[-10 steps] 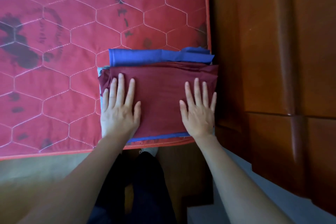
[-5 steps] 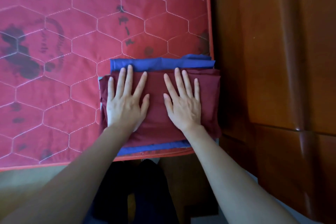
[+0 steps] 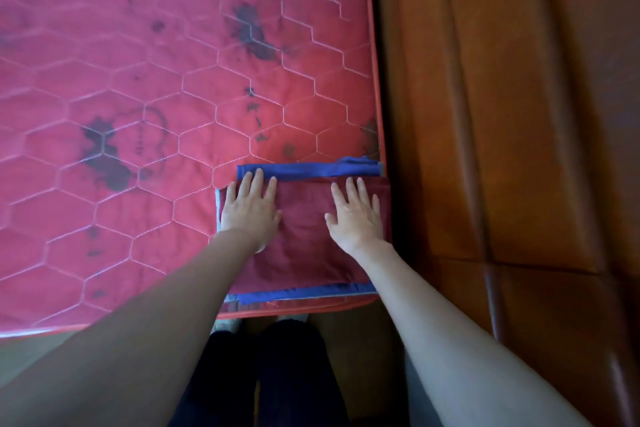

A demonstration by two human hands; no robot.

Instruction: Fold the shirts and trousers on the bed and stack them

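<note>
Stacking looks close to finished, judging by what lies on the bed (image 3: 138,80). A folded maroon garment (image 3: 304,239) sits on top of a small pile at the near right corner of the mattress, just beside the wooden furniture (image 3: 502,114) along the bed's right side. Under it a folded blue garment (image 3: 304,170) shows as a band along the far edge and as a thin strip along the near edge, and a pale layer (image 3: 217,211) peeks out at the left side, so the pile seems to hold at least three pieces; whether each is a shirt or trousers I cannot tell. The left hand (image 3: 250,210) lies flat and open, palm down, on the left part of the maroon piece, fingers spread and reaching its far edge, gripping nothing. The right hand (image 3: 356,215) lies the same way on the right part, open and flat, holding nothing. Both appear to be pressing or smoothing the top layer. The rest of the mattress in view carries no loose clothing, only dark stains, so I judge the folding done here, with only a last pat or squaring of edges left, unless more garments lie out of view.
</note>
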